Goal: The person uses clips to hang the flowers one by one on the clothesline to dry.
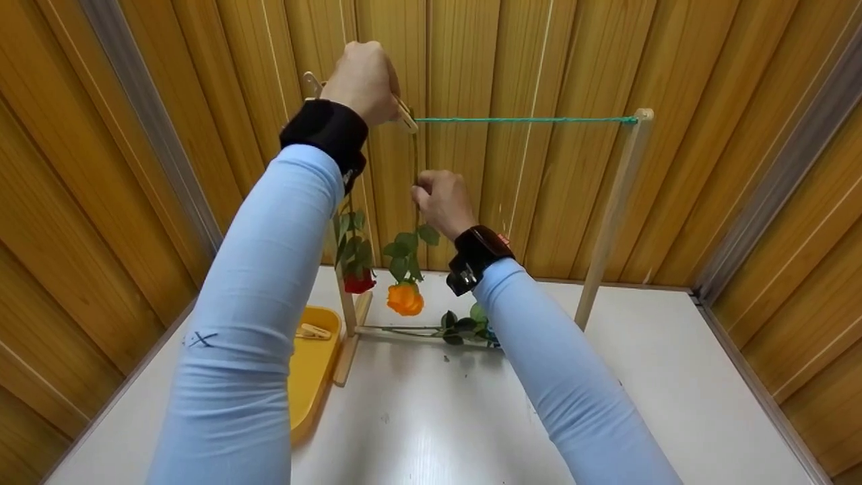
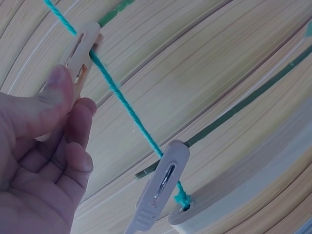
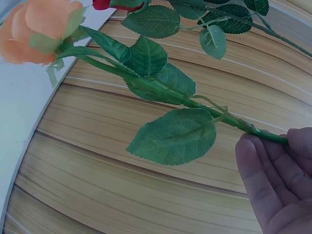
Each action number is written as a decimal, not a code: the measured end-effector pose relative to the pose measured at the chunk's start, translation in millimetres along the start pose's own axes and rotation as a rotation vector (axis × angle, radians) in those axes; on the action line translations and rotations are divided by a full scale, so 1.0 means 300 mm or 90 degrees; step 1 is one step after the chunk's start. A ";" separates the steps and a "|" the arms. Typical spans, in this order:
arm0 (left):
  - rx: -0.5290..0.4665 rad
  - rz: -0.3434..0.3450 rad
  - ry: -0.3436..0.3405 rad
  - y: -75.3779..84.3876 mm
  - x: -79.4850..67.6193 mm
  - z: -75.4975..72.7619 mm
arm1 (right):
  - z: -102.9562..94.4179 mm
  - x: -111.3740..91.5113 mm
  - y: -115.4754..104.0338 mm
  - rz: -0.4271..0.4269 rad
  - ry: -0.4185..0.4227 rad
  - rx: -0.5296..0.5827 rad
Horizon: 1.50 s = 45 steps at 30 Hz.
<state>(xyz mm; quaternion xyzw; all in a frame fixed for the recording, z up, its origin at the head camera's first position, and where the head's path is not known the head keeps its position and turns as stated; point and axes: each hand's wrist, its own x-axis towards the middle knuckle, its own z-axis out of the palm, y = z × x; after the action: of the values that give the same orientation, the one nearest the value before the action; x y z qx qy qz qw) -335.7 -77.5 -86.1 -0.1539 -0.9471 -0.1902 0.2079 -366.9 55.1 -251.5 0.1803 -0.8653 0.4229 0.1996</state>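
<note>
My left hand (image 1: 363, 82) pinches a wooden clothespin (image 2: 84, 56) at the green string (image 2: 117, 90). The clothespin's tip sits over the string, with a green stem end beside it. Lower down, my right hand (image 1: 446, 201) pinches the stem of an orange rose (image 1: 405, 299), which hangs head down. Its leaves (image 3: 170, 136) spread out between the bloom and my fingers. To its left a red rose (image 1: 359, 281) hangs upside down. A second clothespin (image 2: 163, 187) clips another stem to the string near the post.
The string runs to the right post (image 1: 616, 209) of a wooden frame. A yellow tray (image 1: 313, 377) at left holds clothespins (image 1: 314, 331). Another leafy flower (image 1: 465, 327), partly hidden by my right arm, lies by the frame's base bar. Wood-look panels stand behind the white table (image 1: 417, 411).
</note>
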 end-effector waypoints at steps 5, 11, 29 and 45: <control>-0.003 -0.004 -0.015 0.004 -0.008 -0.003 | -0.003 0.002 0.008 -0.010 0.008 -0.004; 0.003 0.004 -0.015 0.018 -0.010 -0.010 | -0.015 0.001 0.009 -0.017 0.010 -0.005; 0.047 0.035 -0.033 0.043 0.006 0.013 | -0.034 -0.005 0.024 -0.004 0.000 -0.031; 0.035 0.076 -0.070 0.008 -0.044 0.029 | -0.045 -0.025 0.041 0.015 -0.052 -0.039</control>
<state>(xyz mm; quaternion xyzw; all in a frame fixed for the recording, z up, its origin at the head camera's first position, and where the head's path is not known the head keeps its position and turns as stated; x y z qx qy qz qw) -326.3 -74.5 -98.7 -0.2147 -0.9511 -0.1424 0.1704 -363.9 74.2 -255.7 0.1808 -0.8873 0.3911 0.1647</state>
